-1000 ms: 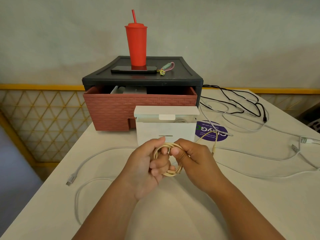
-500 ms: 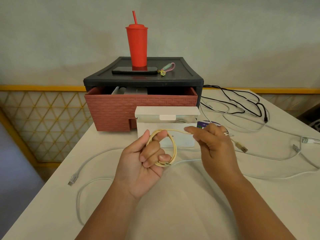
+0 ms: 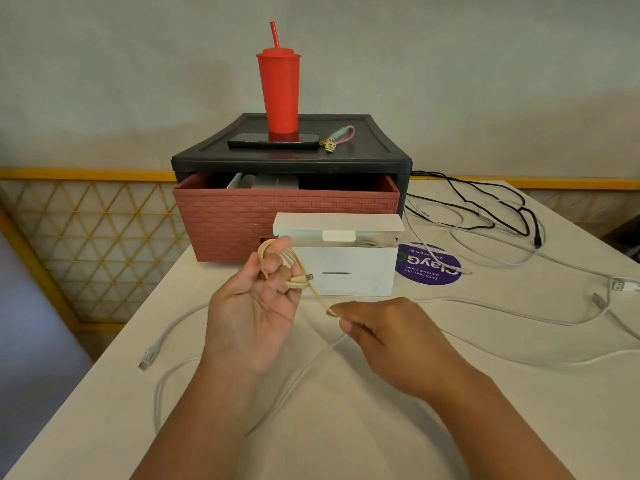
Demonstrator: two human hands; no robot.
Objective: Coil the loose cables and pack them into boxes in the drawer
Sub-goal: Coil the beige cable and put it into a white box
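Observation:
My left hand (image 3: pixel 256 306) holds a coil of beige cable (image 3: pixel 294 268) looped around its curled fingers, with a connector sticking out to the right. My right hand (image 3: pixel 384 334) pinches the loose end of the same cable, pulled down and to the right of the coil. Behind the hands stands a white box (image 3: pixel 349 275) with its lid flap raised and something pale inside. Further back, the brick-red drawer (image 3: pixel 287 216) of a black cabinet (image 3: pixel 291 161) is pulled open and holds white boxes.
White cables (image 3: pixel 485 306) trail over the table (image 3: pixel 346 427) to my right and a grey-white one (image 3: pixel 166 341) lies to my left. Black cables (image 3: pixel 485 209) are tangled at the back right. A red tumbler (image 3: pixel 278 95), phone and keychain sit on the cabinet. A purple sticker (image 3: pixel 429 268) lies beside the box.
My hands, joined at the coil a second ago, have separated. My right hand has drawn the cable's free end down and right. My left hand has lifted the coil slightly.

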